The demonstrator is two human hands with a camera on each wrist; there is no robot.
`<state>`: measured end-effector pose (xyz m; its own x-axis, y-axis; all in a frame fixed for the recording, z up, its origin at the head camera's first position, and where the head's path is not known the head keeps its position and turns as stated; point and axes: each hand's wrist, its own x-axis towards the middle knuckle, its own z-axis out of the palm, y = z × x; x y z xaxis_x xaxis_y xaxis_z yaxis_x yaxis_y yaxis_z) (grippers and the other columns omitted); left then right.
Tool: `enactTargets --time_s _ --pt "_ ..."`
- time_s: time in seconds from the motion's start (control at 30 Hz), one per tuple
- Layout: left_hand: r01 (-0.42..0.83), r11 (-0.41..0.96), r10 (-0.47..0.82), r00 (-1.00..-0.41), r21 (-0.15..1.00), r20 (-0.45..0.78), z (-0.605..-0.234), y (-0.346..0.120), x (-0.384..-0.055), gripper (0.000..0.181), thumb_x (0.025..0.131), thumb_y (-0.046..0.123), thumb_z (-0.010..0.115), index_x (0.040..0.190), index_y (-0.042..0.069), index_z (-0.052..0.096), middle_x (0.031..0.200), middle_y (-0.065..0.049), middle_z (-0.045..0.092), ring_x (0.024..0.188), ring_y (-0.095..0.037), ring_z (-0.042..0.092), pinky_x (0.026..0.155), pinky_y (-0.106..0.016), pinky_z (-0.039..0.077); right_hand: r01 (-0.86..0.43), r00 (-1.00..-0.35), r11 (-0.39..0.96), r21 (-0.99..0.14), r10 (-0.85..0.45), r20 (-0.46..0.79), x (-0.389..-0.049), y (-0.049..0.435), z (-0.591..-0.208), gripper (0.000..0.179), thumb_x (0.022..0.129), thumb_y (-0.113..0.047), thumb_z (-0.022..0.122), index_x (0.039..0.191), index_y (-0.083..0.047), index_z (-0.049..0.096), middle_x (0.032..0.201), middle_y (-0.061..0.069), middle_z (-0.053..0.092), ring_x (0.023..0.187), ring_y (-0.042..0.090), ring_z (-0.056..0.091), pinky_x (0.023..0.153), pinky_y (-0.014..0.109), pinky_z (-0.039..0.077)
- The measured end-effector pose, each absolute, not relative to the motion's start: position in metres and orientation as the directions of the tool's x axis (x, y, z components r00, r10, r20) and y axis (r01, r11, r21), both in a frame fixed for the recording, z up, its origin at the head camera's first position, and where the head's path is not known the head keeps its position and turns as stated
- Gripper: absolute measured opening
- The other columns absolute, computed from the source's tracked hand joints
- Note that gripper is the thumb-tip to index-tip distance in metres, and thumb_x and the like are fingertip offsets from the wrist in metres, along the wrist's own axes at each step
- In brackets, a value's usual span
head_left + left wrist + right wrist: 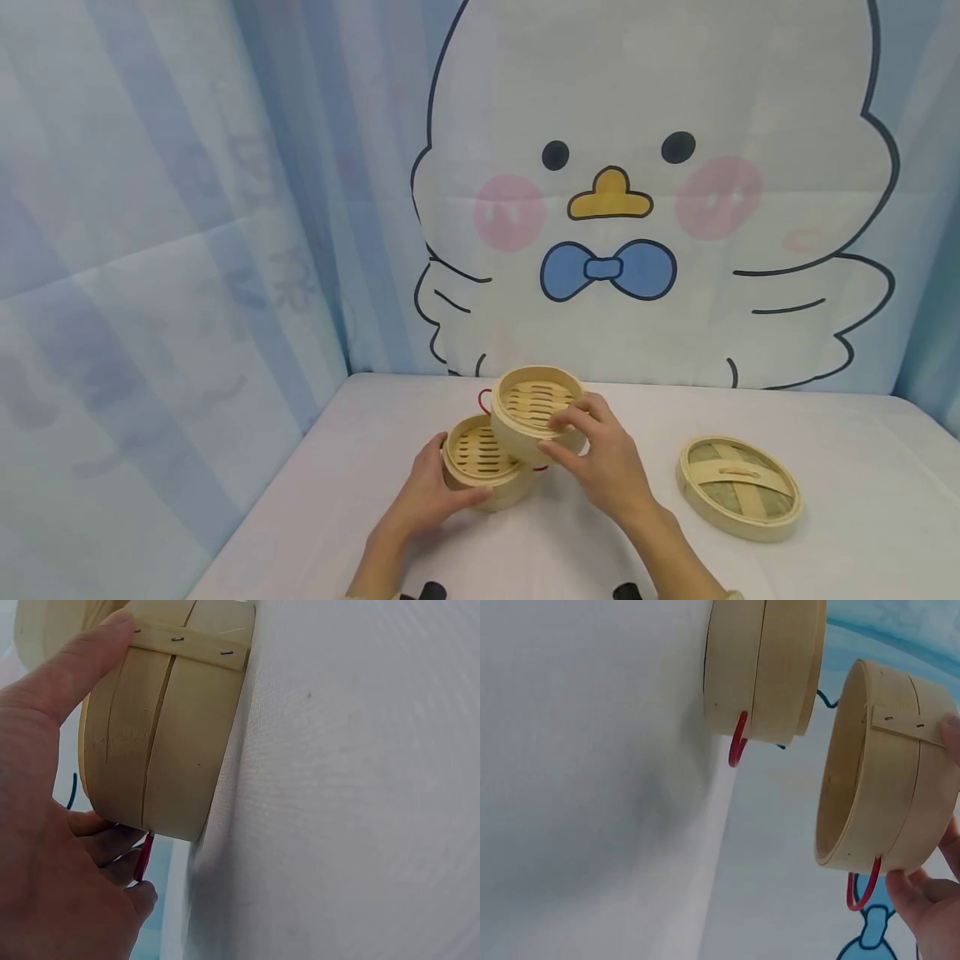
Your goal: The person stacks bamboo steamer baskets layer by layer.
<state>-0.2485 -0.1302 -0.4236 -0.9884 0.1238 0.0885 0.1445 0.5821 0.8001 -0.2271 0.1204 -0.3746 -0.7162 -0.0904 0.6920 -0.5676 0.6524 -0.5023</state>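
Observation:
A round bamboo steamer basket point(512, 493) with a slatted base stands on the table, and my left hand point(429, 493) grips it from the left. In the left wrist view the thumb lies on the stapled wall of that basket point(187, 742), fingers round the far side. My right hand point(606, 458) holds a second steamer basket point(517, 439) by its right side, thumb outside and fingers at the rim. This raised basket is slightly tilted, above and behind the first. The right wrist view shows its open underside and a red loop point(865, 896) on its wall.
A round bamboo steamer lid point(738, 487) with a strap handle lies on the right of the white-covered table point(862, 533). A curtain point(187, 250) hangs at the left, and a backdrop with a cartoon bird point(622, 333) rises behind the table.

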Motion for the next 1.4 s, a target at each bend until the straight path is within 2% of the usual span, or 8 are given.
enactTargets --time_s 0.3,0.57,1.03,1.4 --pt "0.165 0.553 0.143 -0.984 0.816 0.102 -0.425 -0.133 -0.25 0.113 0.072 0.041 0.091 0.151 -0.008 0.027 0.149 -0.029 0.037 0.14 -0.045 0.034 0.113 -0.061 0.029 -0.587 -0.716 0.636 -0.501 -0.119 0.688 -0.231 0.095 -0.374 0.028 0.074 -0.013 0.091 0.093 -0.016 0.07 0.104 -0.004 0.053 0.104 0.02 0.06 0.09 0.043 0.055" --pt "0.17 0.548 0.143 -0.984 0.819 0.109 -0.424 -0.132 -0.248 0.112 0.072 0.041 0.092 0.151 -0.007 0.028 0.15 -0.028 0.037 0.139 -0.044 0.036 0.112 -0.061 0.031 -0.619 -0.699 0.613 -0.491 -0.145 0.7 -0.233 0.076 -0.379 0.029 0.072 -0.013 0.092 0.091 -0.016 0.07 0.101 -0.003 0.052 0.097 0.018 0.058 0.084 0.04 0.056" --pt "0.237 0.515 0.156 -0.971 0.824 0.182 -0.426 -0.134 -0.251 0.11 0.07 0.035 0.093 0.149 -0.008 0.03 0.146 -0.028 0.041 0.137 -0.041 0.04 0.113 -0.058 0.032 -0.667 -0.621 0.624 -0.407 -0.164 0.767 -0.234 0.059 -0.393 0.031 0.068 -0.013 0.094 0.088 -0.015 0.07 0.098 -0.004 0.052 0.089 0.013 0.057 0.077 0.035 0.055" --pt "0.258 0.49 0.166 -0.965 0.833 0.202 -0.425 -0.131 -0.253 0.108 0.07 0.031 0.093 0.15 -0.005 0.032 0.146 -0.025 0.043 0.136 -0.039 0.042 0.112 -0.059 0.032 -0.625 -0.652 0.663 -0.412 -0.153 0.743 -0.231 0.053 -0.396 0.031 0.068 -0.019 0.094 0.088 -0.017 0.071 0.098 -0.002 0.053 0.092 0.015 0.056 0.077 0.035 0.055"
